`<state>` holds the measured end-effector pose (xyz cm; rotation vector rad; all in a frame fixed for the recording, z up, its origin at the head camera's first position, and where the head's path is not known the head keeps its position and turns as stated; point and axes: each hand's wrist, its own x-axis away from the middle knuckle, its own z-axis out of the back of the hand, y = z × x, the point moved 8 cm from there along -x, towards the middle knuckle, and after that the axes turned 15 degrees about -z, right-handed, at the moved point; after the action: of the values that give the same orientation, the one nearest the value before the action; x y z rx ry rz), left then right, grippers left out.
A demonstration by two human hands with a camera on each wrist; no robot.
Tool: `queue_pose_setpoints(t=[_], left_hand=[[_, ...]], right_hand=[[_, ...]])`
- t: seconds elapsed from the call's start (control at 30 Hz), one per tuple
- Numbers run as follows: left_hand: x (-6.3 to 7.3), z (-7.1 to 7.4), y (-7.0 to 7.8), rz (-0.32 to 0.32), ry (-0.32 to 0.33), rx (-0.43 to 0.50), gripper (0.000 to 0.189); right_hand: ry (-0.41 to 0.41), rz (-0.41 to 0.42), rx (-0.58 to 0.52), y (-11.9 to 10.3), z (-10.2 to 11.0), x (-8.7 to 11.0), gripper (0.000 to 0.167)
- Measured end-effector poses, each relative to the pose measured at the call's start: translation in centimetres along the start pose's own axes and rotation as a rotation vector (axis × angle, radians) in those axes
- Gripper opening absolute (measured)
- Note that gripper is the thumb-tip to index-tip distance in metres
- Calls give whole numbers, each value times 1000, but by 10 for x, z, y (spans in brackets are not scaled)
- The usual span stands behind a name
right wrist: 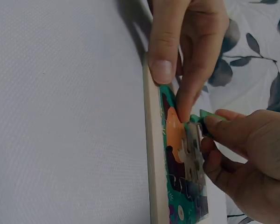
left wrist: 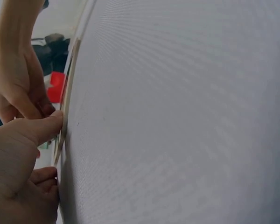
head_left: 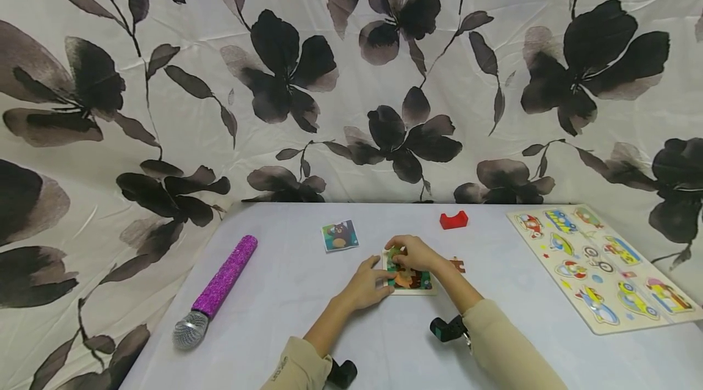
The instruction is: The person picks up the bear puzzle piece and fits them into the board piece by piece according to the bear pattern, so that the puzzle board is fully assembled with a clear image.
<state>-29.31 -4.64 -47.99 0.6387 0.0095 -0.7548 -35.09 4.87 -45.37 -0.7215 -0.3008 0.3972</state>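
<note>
A small wooden jigsaw puzzle (head_left: 409, 292) in a pale frame lies on the white-covered table, with an orange animal and dark green pieces showing. My left hand (head_left: 362, 285) holds its left side. The left thumb (right wrist: 162, 70) presses on the frame's near edge and a finger touches the pieces. Over the upper left part of the puzzle, my right hand (head_left: 414, 254) pinches a green puzzle piece (right wrist: 206, 113) between thumb and fingers. The right fingers partly hide that piece. Half behind the right forearm lies a loose brown puzzle piece (head_left: 457, 265).
A square picture card (head_left: 340, 235) with an animal on it lies behind the hands. Farther right is a red notched block (head_left: 453, 220). A microphone (head_left: 225, 277) with a glittery pink handle lies at left. At right rests a vehicle peg board (head_left: 598, 268). Floral cloth hangs behind.
</note>
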Motion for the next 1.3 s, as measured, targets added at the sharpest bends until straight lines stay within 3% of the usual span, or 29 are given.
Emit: queue_pose_setpoints(t=[0.2,0.47,0.8,1.3], left_hand=[[-1,-1,2,-18,-6,-16,31],[-2,1,8,-37,-13,-112,31],[-1,-4,10,-41,-30,-146,33],[0,-4,11,-39,-34,-191,34]], right_hand=[[-39,-11,38,0,-4,-2,23],[9,-7,120,-6,-2,-2,26],[45,-94,86,4,1,-3,22],[111,-66,56,8,2,-4,23]])
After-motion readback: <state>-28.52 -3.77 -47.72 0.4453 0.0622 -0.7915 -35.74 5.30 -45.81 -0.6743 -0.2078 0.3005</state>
